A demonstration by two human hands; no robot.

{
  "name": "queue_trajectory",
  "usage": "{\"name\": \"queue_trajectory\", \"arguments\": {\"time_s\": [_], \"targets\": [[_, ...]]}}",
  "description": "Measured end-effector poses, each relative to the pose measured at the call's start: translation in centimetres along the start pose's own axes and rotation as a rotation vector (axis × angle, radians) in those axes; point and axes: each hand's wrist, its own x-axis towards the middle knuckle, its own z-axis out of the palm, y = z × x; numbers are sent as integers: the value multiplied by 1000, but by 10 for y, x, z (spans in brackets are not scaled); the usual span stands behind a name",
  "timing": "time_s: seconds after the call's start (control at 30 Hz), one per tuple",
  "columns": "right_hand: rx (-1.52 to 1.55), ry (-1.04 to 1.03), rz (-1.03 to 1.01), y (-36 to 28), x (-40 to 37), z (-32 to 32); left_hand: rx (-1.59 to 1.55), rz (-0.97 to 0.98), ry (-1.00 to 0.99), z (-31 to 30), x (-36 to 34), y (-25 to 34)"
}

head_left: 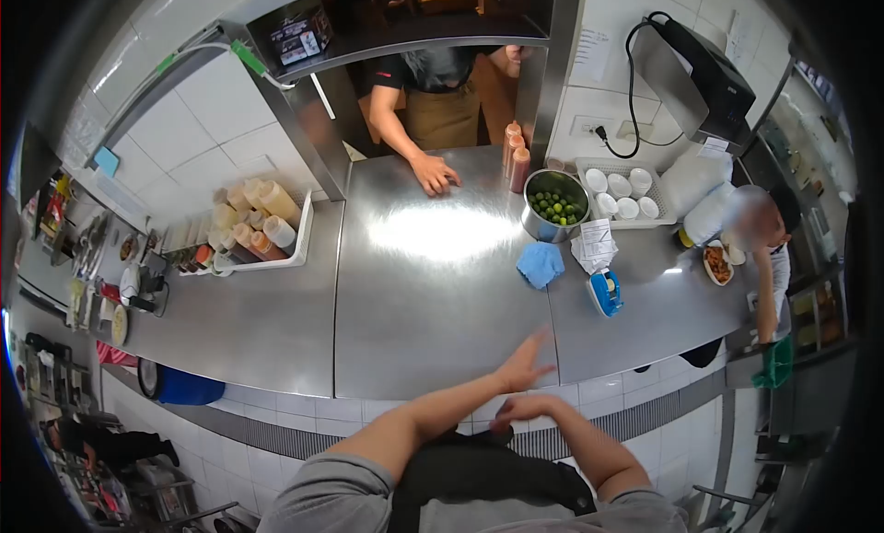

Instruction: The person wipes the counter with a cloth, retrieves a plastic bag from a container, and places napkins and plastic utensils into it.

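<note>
My left hand (527, 365) is stretched over the front edge of the steel counter (442, 321), fingers spread and holding nothing. Just below it, in front of my apron (488, 473), my right hand (523, 410) hangs loosely bent, with a gap between thumb and fingers and no object visible in it. Farther up the counter lie a crumpled blue cloth (540, 265), a blue tape dispenser (606, 295) and printed paper slips (594, 247). A metal pot of green limes (556, 204) stands behind the cloth.
Sauce bottles (517, 164) stand by the pass window, where a co-worker (442, 110) rests a hand on the counter. White cups (622, 185) fill a basket at right; another person (778, 248) is near a food dish (717, 263). A bottle tray (299, 248) stands left.
</note>
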Motion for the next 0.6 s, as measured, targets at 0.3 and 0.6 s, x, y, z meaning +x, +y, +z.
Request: {"name": "queue_trajectory", "arguments": {"time_s": [0.3, 0.6], "targets": [[-609, 1378, -260, -163, -16, -129, 569, -330, 695, -235, -54, -75], [-832, 1633, -478, -409, 84, -192, 756, -410, 524, -318, -102, -102]]}}
